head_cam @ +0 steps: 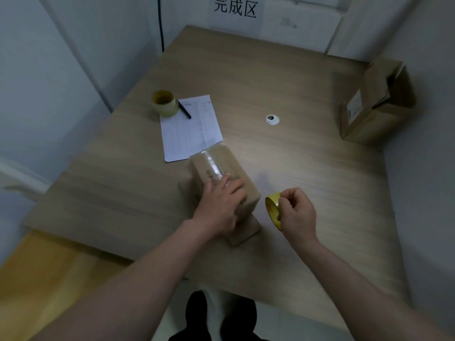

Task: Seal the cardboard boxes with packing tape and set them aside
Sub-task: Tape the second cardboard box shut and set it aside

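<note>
Nearest, right hand (296,212) curled round a yellow-cored tape roll (272,209), pinched at its rim and held on edge just right of the cardboard box (221,178). Left hand (219,205) flat on the box's near top, fingers straight and spread, pressing over a strip of clear tape (213,166) running lengthwise along the lid. Box lying on the wooden table (307,180), far corner overlapping a printed sheet of paper (192,131). Perhaps a second, flatter piece of cardboard beneath the box's near end; too blurred to tell. Farther back, a black pen (184,110) on the sheet, beside a second tape roll (165,103). Mid-table, a white cable grommet (272,119). At the far right edge, an open carton (376,104) with flaps raised. On the back wall, a paper sign (235,8).
</note>
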A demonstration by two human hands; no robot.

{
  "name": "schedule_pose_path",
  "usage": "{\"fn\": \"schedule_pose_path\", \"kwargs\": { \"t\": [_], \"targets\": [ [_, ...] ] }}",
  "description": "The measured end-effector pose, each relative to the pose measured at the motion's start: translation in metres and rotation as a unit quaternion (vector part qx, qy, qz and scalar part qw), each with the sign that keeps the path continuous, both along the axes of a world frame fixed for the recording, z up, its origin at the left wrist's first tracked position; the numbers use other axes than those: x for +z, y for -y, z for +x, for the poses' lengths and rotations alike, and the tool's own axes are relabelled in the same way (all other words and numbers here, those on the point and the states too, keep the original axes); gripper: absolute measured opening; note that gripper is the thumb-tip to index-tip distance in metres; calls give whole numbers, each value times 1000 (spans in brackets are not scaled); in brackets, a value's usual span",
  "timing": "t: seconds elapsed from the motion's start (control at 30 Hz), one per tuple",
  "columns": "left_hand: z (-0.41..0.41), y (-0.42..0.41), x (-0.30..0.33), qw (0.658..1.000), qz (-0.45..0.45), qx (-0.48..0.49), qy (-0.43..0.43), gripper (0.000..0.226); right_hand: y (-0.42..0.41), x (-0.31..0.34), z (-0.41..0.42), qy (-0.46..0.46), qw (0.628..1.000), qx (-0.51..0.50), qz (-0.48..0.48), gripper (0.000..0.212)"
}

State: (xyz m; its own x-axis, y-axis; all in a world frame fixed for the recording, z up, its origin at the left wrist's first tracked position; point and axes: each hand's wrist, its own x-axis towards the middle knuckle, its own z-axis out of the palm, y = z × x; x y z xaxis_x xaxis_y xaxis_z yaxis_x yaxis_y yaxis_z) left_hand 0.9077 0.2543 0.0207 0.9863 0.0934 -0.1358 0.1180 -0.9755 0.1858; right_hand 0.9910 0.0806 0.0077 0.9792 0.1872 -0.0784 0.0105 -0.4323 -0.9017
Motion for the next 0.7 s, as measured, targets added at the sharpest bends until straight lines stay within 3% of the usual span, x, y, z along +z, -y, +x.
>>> {"fn": "schedule_pose_path", "kwargs": {
  "t": [0.13,0.2,0.3,0.43,0.7],
  "targets": [
    [8,-28,16,998,-33,-21,-53,57,0,11,-10,24,996,80,0,23],
    [6,-23,22,998,-63,-13,-12,56,1,16,-16,45,991,128,-16,23],
    [-3,0,20,965,-220,12,143,43,2,18,-18,65,978,192,-48,20],
    [-17,24,10,911,-381,85,135,21,2,19,-22,43,963,264,-36,16],
    [-45,36,-4,884,-387,213,153,6,4,20,-45,-16,946,309,-96,15]
  ]
}}
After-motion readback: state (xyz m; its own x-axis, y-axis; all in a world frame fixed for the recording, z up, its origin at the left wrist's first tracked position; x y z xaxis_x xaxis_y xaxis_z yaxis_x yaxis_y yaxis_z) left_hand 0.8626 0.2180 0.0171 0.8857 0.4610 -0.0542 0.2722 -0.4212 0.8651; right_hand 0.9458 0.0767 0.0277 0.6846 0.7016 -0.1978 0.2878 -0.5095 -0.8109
